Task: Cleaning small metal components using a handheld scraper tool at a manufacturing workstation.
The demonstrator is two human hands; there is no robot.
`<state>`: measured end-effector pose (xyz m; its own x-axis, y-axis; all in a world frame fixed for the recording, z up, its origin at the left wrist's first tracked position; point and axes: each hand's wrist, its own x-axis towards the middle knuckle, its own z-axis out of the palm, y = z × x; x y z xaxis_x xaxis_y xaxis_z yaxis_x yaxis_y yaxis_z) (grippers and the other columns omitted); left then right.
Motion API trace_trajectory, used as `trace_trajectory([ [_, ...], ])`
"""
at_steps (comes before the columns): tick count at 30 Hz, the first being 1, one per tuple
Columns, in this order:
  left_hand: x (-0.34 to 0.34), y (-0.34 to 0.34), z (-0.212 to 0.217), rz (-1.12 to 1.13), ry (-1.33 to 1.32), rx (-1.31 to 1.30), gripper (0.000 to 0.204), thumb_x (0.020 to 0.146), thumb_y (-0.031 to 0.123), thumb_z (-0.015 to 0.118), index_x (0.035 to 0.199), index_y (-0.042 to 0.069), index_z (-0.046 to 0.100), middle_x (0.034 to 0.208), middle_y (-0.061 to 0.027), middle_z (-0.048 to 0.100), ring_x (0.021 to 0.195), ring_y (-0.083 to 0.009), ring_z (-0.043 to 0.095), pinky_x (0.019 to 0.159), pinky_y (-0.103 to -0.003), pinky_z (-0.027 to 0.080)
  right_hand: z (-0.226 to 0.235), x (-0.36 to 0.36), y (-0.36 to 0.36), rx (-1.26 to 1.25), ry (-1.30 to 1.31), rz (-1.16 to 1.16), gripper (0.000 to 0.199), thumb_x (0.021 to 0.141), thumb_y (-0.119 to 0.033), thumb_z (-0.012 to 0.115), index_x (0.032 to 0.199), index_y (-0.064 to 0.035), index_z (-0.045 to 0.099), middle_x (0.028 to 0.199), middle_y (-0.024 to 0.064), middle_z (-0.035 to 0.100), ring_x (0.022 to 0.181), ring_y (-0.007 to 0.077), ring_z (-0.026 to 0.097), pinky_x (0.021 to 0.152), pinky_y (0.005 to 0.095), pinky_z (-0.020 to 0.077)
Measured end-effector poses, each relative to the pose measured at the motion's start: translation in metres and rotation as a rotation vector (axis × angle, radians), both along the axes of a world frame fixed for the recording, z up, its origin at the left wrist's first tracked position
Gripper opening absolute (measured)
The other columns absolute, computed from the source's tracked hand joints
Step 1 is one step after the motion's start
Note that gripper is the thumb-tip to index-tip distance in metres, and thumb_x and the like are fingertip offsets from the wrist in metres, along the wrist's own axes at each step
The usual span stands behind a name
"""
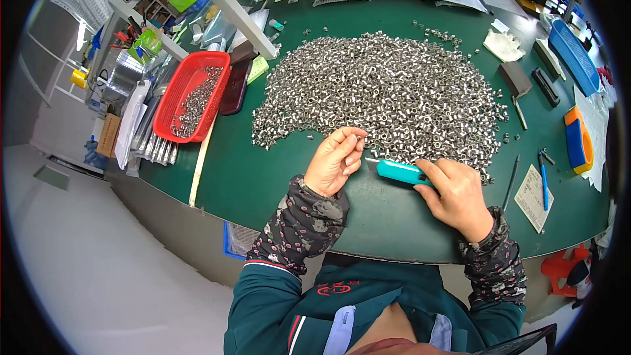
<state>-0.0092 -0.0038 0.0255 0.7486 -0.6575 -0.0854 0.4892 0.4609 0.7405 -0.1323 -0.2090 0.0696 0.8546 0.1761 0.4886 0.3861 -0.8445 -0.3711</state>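
A teal utility knife (399,172) lies in my right hand (455,196), its short blade pointing left toward my other hand. My left hand (337,159) is raised just left of the blade, thumb and forefinger pinched together. Whatever sits in that pinch is too small to make out clearly; it may be one of the metal pieces. Right beyond both hands spreads a wide heap of small silvery metal rings (388,89) on the green table (388,223). One loose ring lies apart, near the heap's left front edge.
A red plastic basket (169,106) with some metal rings stands at the left. On the right lie a yellow and blue tape roll (578,141), a blue pen (544,181), a paper slip (534,197) and a dark block (514,79). A blue tray (573,56) sits farther back.
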Motion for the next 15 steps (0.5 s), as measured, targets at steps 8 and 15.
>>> trace_trajectory([
  [8,-0.0022,-0.0016,0.0045,0.022,-0.004,0.060,0.018,0.089,0.012,0.046,0.102,0.002,0.053,0.080,-0.0016,0.052,0.053,-0.0029,0.037,0.043,-0.016,0.030,-0.0004,-0.0005,-0.0005,0.016,0.021,-0.011,0.034,0.062,-0.011,0.068,0.094,-0.0054,0.056,0.064,0.0070,0.047,0.057,0.0226,0.052,0.049,0.0341,0.0412],
  [15,-0.0016,-0.0005,0.0018,-0.008,-0.018,0.052,0.017,0.090,0.013,0.046,0.101,0.002,0.053,0.078,-0.0024,0.053,0.052,-0.0027,0.037,0.043,-0.016,0.031,-0.0021,-0.0008,-0.0012,0.028,0.007,-0.027,0.034,0.063,-0.012,0.068,0.094,-0.0056,0.056,0.064,0.0067,0.047,0.056,0.0223,0.052,0.049,0.0337,0.0412],
])
